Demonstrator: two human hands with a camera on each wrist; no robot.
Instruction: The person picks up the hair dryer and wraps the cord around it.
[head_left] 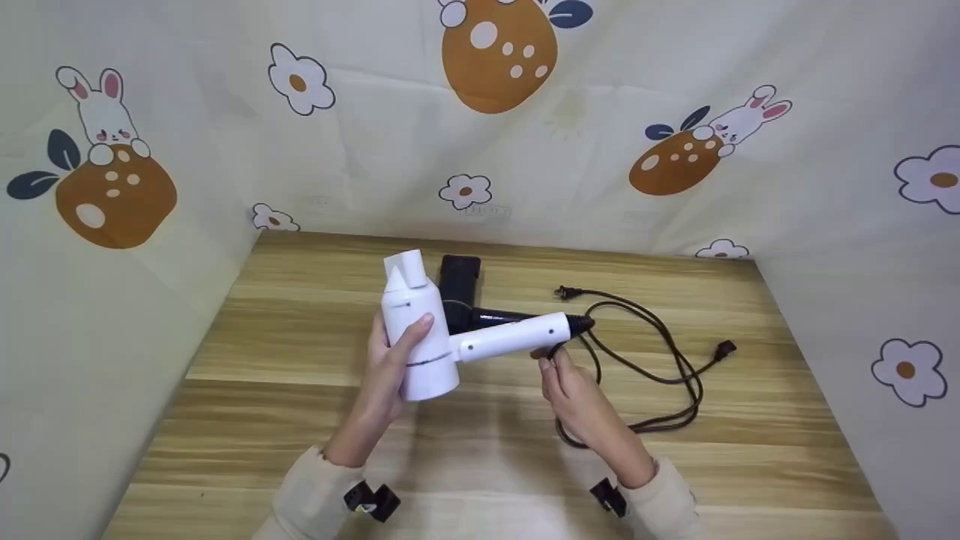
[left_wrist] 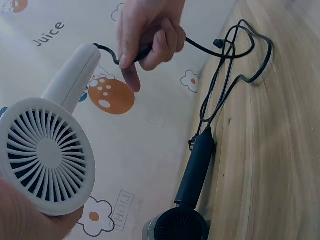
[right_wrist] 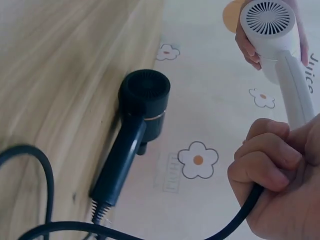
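A white hair dryer is held up off the table, its nozzle toward the back wall and its handle stretching right. My left hand grips its barrel, thumb across the top. In the left wrist view its round slatted intake grille faces the camera. My right hand pinches the black power cord just below the handle's end; the fingers are curled round it in the right wrist view. Behind the white dryer a black hair dryer lies on the table, partly hidden by it in the head view.
Loops of black cord spread over the right half of the wooden table. One plug lies near the back, another plug farther right. A printed cloth with rabbits and flowers hangs round the table's back and sides.
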